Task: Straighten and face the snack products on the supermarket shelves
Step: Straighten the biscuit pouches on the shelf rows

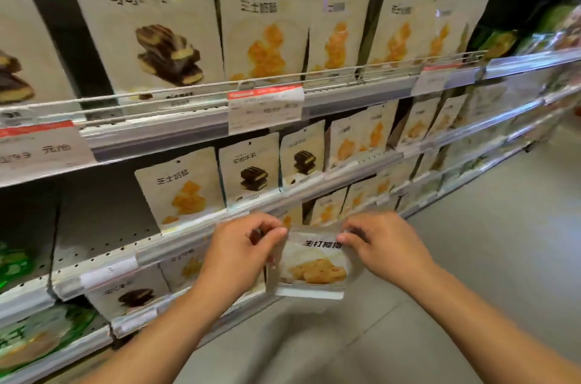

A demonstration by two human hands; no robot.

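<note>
Both hands pinch one snack pouch (309, 264) by its top corners, out in front of the lower shelf (147, 258).

We hold it with left hand (243, 253) and right hand (382, 245) fingers clamped on the upper edge. We judge it light, limp and slick-filmed with crumbly contents, so the stiffer sealed top is the place to grip. Knuckles hide the top seam, the label is partly covered, and the shelf slot behind is blurred.
</note>
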